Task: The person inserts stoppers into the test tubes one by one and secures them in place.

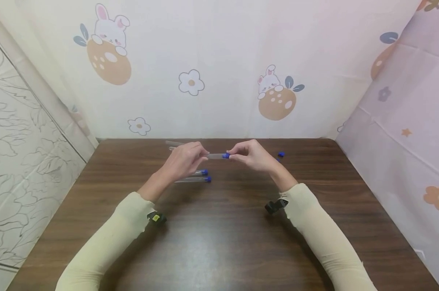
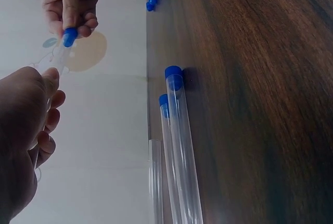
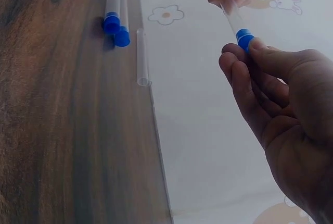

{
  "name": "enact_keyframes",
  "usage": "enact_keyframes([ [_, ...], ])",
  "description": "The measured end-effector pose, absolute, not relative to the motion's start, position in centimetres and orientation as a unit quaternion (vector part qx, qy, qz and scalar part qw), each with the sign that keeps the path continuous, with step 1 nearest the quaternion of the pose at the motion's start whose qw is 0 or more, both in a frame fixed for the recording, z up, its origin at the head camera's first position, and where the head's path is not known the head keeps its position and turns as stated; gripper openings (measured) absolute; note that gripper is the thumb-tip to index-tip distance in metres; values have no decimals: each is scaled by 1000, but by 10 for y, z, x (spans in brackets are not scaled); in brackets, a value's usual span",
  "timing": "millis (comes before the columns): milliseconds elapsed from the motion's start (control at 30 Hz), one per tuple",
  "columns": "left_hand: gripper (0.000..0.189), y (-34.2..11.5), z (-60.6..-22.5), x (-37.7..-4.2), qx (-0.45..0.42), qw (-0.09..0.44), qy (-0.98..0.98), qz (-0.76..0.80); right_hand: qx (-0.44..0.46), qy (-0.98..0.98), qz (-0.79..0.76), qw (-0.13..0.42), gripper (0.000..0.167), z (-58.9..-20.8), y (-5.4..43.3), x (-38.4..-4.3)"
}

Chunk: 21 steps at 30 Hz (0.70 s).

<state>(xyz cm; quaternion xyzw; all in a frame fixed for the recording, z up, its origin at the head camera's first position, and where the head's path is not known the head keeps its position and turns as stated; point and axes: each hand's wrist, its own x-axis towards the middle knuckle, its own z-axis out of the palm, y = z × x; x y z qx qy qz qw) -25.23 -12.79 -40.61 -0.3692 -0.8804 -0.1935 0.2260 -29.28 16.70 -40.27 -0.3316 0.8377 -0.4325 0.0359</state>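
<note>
Above the far part of the table, my left hand (image 1: 184, 161) grips a clear test tube (image 1: 216, 156) that lies roughly level and points right. My right hand (image 1: 255, 157) pinches the blue cap (image 3: 244, 37) between thumb and fingers. The cap sits at the tube's mouth, partly inside it. Below the left hand, two clear tubes with blue caps (image 2: 175, 74) lie side by side on the table. An uncapped tube (image 3: 142, 60) lies beyond them. In the head view, the ends of clear tubes (image 1: 173, 143) show behind the left hand, which hides the rest.
Loose blue caps (image 1: 281, 154) lie on the brown wooden table (image 1: 219, 230), just right of the right hand. A patterned curtain (image 1: 223, 109) hangs along the table's back edge, with another at the right. Both wrists carry small black cameras (image 1: 275, 206).
</note>
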Motion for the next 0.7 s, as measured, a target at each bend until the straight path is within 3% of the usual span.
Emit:
enact_keyframes([
  [367,13,-127,-403,-253,-351,223,-885,-209,-322,817,-479,6,20,-402,170,-290],
  [700,14,-125,-400,-251,-329,198,-898,-216,-312,813,-491,12,13,-402,166,-287],
])
